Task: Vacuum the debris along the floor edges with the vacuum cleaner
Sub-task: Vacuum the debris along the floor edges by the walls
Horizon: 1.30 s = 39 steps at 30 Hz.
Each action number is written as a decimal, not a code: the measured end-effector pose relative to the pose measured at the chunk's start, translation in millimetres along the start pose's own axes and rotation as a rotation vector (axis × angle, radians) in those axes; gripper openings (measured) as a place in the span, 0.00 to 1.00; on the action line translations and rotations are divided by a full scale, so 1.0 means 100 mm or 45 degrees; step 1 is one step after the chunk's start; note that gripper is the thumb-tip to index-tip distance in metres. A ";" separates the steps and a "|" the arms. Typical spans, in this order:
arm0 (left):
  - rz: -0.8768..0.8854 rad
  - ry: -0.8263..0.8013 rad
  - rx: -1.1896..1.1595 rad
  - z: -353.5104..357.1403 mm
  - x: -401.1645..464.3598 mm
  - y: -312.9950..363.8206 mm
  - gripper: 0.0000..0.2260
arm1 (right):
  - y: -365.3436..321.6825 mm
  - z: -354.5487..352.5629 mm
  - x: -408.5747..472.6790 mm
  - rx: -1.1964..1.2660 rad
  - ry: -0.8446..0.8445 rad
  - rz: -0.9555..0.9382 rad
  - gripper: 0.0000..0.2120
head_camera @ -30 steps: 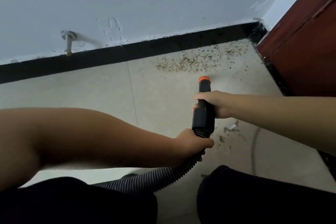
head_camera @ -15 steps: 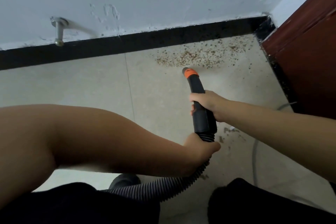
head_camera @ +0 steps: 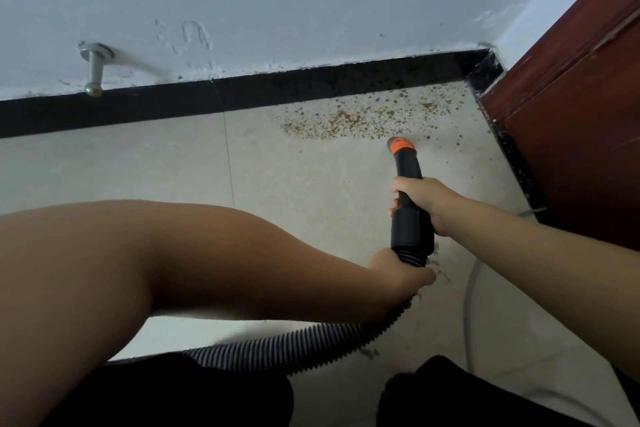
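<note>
My right hand (head_camera: 420, 204) grips the black vacuum nozzle (head_camera: 410, 198); my left hand (head_camera: 398, 276) grips the ribbed hose (head_camera: 311, 350) behind it. Orange nozzle tip (head_camera: 401, 145) sits at the edge of brown debris (head_camera: 349, 121) beside the black baseboard (head_camera: 242, 99). No legible markings.

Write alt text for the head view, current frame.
A person's right hand and left hand hold a black vacuum nozzle and its ribbed hose, orange tip at brown debris beside the black baseboard.
</note>
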State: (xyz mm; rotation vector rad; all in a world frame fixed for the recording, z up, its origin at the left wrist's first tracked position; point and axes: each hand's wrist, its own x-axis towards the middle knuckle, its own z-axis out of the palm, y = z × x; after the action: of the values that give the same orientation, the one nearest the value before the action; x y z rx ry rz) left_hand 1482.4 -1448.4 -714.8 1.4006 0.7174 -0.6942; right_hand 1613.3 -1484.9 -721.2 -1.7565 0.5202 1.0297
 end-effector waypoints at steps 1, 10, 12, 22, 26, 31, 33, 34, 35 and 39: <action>0.020 0.019 0.000 0.00 0.04 0.05 0.08 | -0.04 -0.03 0.04 0.036 0.019 -0.007 0.05; 0.029 0.104 -0.042 -0.13 0.05 0.00 0.07 | -0.13 0.21 0.08 -0.082 -0.116 -0.027 0.05; 0.010 0.112 -0.033 -0.18 -0.03 -0.10 0.06 | -0.07 0.33 0.03 -0.114 -0.178 -0.040 0.05; -0.044 0.269 -0.183 -0.57 -0.26 -0.36 0.06 | -0.05 1.00 -0.07 -0.293 -0.457 -0.081 0.07; -0.030 0.322 -0.206 -0.66 -0.22 -0.35 0.07 | -0.13 1.12 -0.05 -0.312 -0.465 -0.106 0.07; 0.010 0.253 -0.146 -0.58 -0.10 -0.24 0.06 | -0.20 0.90 0.03 -0.294 -0.340 -0.116 0.06; 0.018 0.197 -0.105 -0.50 -0.04 -0.19 0.06 | -0.18 0.74 0.06 -0.263 -0.281 -0.106 0.05; 0.022 0.178 -0.075 -0.46 -0.02 -0.16 0.06 | -0.18 0.67 0.07 -0.233 -0.250 -0.102 0.05; 0.029 0.163 -0.044 -0.43 0.01 -0.14 0.07 | -0.17 0.60 0.09 -0.196 -0.219 -0.101 0.05; 0.057 0.140 -0.004 -0.38 0.11 0.02 0.06 | -0.24 0.39 0.16 -0.030 -0.106 -0.100 0.05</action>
State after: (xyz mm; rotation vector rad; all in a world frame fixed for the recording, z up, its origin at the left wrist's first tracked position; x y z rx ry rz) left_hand 1489.1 -1410.1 -723.8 1.4562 0.7704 -0.5840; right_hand 1624.0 -1438.0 -726.7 -1.7327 0.3854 1.0524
